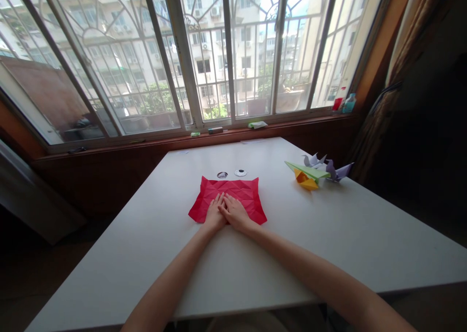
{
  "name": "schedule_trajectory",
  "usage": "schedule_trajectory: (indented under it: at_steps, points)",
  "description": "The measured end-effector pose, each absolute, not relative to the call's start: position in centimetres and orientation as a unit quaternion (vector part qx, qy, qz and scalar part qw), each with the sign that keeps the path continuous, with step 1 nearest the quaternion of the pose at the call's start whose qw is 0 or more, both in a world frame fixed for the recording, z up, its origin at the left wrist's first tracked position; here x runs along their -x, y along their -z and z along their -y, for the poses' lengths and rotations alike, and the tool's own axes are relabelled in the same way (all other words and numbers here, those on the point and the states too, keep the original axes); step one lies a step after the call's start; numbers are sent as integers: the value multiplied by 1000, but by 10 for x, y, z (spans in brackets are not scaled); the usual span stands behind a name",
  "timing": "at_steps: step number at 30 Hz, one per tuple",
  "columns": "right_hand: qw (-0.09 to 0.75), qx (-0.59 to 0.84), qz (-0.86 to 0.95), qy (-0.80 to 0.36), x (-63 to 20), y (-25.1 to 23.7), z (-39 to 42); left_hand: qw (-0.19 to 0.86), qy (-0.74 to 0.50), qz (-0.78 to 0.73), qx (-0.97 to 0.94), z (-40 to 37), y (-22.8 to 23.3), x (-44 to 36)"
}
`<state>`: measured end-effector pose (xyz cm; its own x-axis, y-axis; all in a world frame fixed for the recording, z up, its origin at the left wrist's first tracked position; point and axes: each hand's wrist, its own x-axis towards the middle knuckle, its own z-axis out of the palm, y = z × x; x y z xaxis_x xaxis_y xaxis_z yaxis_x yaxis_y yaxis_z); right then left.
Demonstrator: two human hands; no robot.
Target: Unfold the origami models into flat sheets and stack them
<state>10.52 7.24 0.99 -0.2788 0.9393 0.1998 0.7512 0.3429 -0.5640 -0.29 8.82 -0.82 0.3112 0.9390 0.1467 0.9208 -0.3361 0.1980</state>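
A creased red sheet of paper lies flat on the white table, partly folded with two small corners sticking up at its far edge. My left hand and my right hand rest side by side on its near edge, fingers flat and pressing on the paper. Two googly eyes sit on the table just beyond the red sheet.
Finished folded paper figures, green, yellow and lilac, lie at the table's right. Behind the table runs a wooden windowsill with small items, and a barred window. A curtain hangs at the right.
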Motion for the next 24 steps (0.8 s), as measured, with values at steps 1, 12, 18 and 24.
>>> schedule_trajectory:
  at_steps: [1,12,18,24]
  points:
    - [238,539,788,-180,-111,-8,-72,36,-112,-579,-807,-87,7,8]
    - [125,575,799,-122,-197,4,-62,9,-97,-661,-744,-79,9,77]
    - [173,617,759,-117,-236,8,-66,3,-107,-670,-734,-76,9,90]
    - [292,638,693,-163,-250,0,-72,-18,-137,-592,-794,-59,-7,83]
